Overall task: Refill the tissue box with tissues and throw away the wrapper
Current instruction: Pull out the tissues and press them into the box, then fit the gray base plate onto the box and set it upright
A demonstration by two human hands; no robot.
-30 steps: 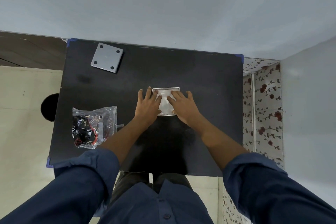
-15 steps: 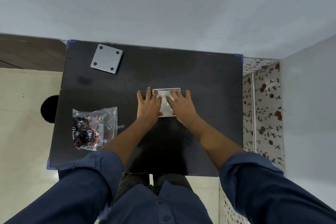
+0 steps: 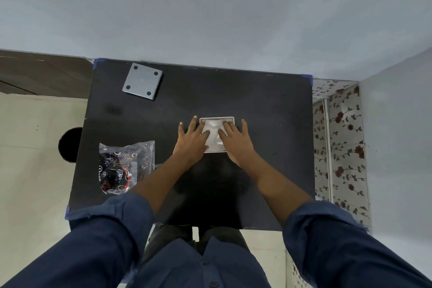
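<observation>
The left hand (image 3: 190,141) lies flat with fingers spread, palm down, its inner fingers pressing on the left part of the white tissues (image 3: 214,134) that fill the open tissue box (image 3: 230,118). The right hand (image 3: 236,141) is likewise flat and splayed, pressing the right part of the stack; neither hand grips anything. The tissues show creases between the two hands, and the box's thin pale rim is visible along the far edge and the near edge between the wrists. The box sits near the middle of the black worktop (image 3: 268,124).

To the left, close to the left forearm, lies the crumpled clear wrapper (image 3: 126,166), printed in black, red and white. Curly white lettering on it seems to begin with "Do", but the full word cannot be read. The wrapper rests near the worktop's left edge without overhanging it.

At the far left corner sits a grey square lid (image 3: 142,81), turned slightly askew, with four dark dots near its corners; it bears no legible writing. Blue tape (image 3: 308,78) marks the worktop's corners.

The right half of the worktop and the strip beyond the box are bare. The far edge meets a plain pale wall (image 3: 210,18). Beyond the left edge a round black bin (image 3: 70,145) stands on the pale floor, partly hidden by the worktop. Past the right edge hangs a floral-patterned panel (image 3: 343,142).
</observation>
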